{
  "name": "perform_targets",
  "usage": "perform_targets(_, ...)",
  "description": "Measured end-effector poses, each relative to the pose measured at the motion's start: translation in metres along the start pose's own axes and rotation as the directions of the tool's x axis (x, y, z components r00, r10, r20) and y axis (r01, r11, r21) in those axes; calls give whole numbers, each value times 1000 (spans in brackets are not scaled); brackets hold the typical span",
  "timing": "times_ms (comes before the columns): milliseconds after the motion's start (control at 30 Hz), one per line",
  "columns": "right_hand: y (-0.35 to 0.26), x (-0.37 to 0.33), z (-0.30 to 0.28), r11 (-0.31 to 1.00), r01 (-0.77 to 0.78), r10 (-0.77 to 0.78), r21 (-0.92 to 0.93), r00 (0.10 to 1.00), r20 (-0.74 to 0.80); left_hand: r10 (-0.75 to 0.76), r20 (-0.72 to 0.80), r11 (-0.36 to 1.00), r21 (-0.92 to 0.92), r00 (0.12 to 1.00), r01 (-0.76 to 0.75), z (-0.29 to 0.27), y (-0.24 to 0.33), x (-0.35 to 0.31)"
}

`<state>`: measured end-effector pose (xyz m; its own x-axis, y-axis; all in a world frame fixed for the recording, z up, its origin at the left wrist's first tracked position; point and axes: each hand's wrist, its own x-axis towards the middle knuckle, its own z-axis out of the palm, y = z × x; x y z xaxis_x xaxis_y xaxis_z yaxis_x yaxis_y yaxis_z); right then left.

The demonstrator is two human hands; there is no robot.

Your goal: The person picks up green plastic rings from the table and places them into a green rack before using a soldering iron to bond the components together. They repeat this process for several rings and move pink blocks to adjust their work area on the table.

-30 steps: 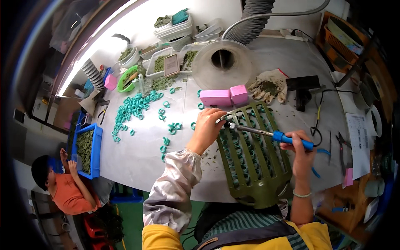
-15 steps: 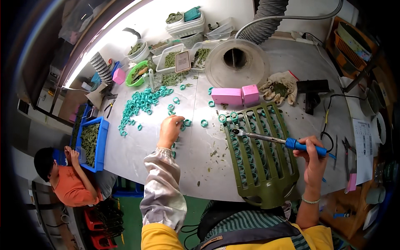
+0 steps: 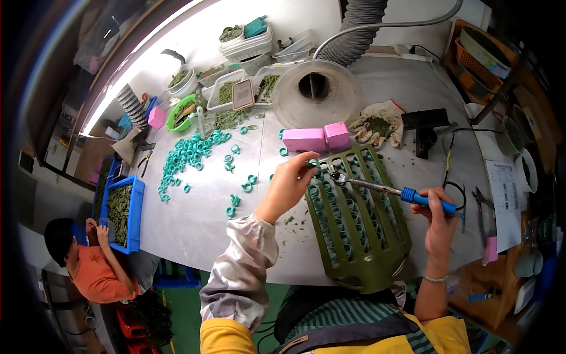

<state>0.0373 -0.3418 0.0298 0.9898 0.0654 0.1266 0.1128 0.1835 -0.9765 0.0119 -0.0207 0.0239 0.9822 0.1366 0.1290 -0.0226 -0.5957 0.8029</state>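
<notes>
The left hand [image 3: 289,186] pinches a teal ring [image 3: 314,165], thumb and forefinger nearly together, at the far left corner of the green rack [image 3: 377,268]. The right hand [image 3: 437,217] wraps the tool [image 3: 386,188], whose long axis runs left and slightly far, its tip just right of the ring; whether they touch is hard to tell.

Yellow top [image 3: 227,337], silvery oversleeve [image 3: 239,268], striped apron [image 3: 336,317], pale bracelet [image 3: 436,279].
</notes>
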Motion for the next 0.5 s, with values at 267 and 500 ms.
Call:
perform_targets(267,21,12,4,998,4,-6,61,1000,22,328,23,874,372,944,-313,37,-16,28)
perform_targets(500,17,11,5,998,16,-17,59,1000,12,321,54,864,392,945,-316,36,-21,32)
